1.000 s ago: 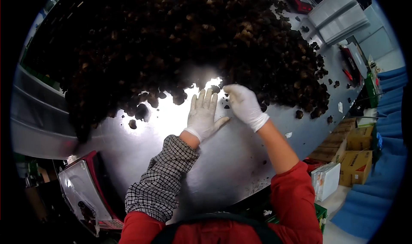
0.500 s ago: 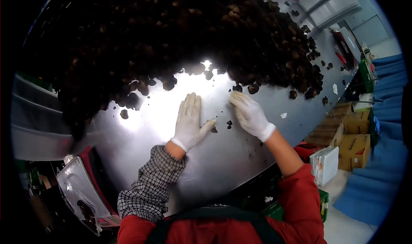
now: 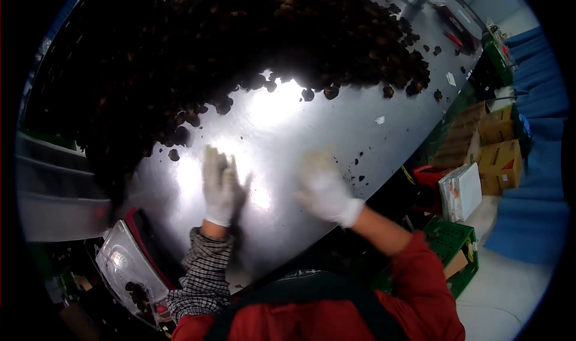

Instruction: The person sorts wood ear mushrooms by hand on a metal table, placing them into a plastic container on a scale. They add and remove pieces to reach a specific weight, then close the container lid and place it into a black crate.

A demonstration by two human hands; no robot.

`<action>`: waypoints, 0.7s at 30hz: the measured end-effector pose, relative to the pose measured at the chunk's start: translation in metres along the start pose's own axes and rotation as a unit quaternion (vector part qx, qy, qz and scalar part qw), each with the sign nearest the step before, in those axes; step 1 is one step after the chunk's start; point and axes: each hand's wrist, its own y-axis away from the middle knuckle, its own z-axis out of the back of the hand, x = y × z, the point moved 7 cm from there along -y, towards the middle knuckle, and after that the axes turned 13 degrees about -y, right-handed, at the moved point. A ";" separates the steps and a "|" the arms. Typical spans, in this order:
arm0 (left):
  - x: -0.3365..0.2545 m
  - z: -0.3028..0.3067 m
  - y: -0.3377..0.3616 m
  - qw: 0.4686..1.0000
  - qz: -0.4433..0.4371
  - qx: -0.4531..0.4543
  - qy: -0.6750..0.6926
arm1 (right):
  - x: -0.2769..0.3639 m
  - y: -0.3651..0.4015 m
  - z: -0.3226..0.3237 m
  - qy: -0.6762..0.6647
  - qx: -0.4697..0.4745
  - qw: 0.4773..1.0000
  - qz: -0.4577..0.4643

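Note:
A large heap of dark brown, mushroom-like pieces (image 3: 288, 35) covers the far part of the shiny metal table (image 3: 282, 221). My left hand (image 3: 219, 188), in a white glove, is over the table below the heap's left part, fingers stretched upward and thumb near them. A greyish patch shows between thumb and fingers, too unclear to name. My right hand (image 3: 327, 191), also gloved, is smeared by motion over the middle of the table, so its fingers and anything in them cannot be made out. Small dark crumbs (image 3: 361, 178) lie to its right.
A scale-like device with a clear tray (image 3: 129, 269) stands at lower left. Cardboard boxes (image 3: 501, 164), a green crate (image 3: 465, 257) and a white stack (image 3: 461, 191) are at right, beside blue cloth (image 3: 531, 215). A white scrap (image 3: 380, 120) lies on the table.
My left hand has moved left and slightly down, its thumb closer to the fingers. My right hand has moved left and down and is now blurred. The camera view has shifted.

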 end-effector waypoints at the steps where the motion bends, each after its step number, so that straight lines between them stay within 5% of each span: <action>1: -0.005 0.020 0.001 0.998 -0.015 -0.039 -0.051 | 0.018 -0.016 -0.042 -0.034 0.034 0.999 -0.006; 2: 0.007 0.029 0.006 0.987 -0.027 -0.070 -0.145 | 0.041 -0.029 -0.071 -0.063 0.092 0.994 -0.006; 4: 0.016 0.036 0.019 0.989 0.010 -0.075 -0.124 | 0.054 -0.031 -0.099 0.008 0.066 0.997 0.042; 5: 0.022 0.035 0.028 0.991 0.022 -0.068 -0.114 | 0.033 -0.026 -0.094 0.006 0.067 0.997 -0.023; 6: 0.025 0.032 0.035 0.990 0.019 -0.058 -0.129 | 0.010 -0.016 -0.076 0.007 0.067 0.994 -0.085; 7: 0.029 0.028 0.043 0.989 0.015 -0.048 -0.143 | -0.007 0.011 -0.042 0.178 0.038 0.980 -0.084; 8: 0.033 0.024 0.051 0.987 0.011 -0.038 -0.154 | -0.032 0.047 -0.002 0.149 -0.030 0.976 -0.159; 10: 0.036 0.021 0.066 0.986 -0.003 -0.035 -0.160 | -0.083 0.130 0.064 0.257 -0.108 0.912 -0.301; 12: 0.044 0.023 0.076 0.983 0.008 -0.042 -0.177 | -0.095 0.190 0.101 0.383 -0.170 0.837 -0.352; 13: 0.049 0.023 0.079 0.977 0.009 -0.044 -0.211 | -0.073 0.170 0.107 0.324 -0.152 0.852 -0.382; 17: 0.053 0.011 0.081 0.949 -0.036 -0.025 -0.311 | -0.015 0.057 -0.010 0.022 -0.108 0.977 -0.184; 19: 0.054 0.011 0.080 0.945 -0.043 -0.029 -0.322 | -0.009 0.006 -0.050 0.079 -0.042 0.987 -0.133; 21: 0.053 0.012 0.082 0.945 -0.049 -0.028 -0.322 | -0.071 0.023 -0.022 0.118 -0.128 0.972 -0.159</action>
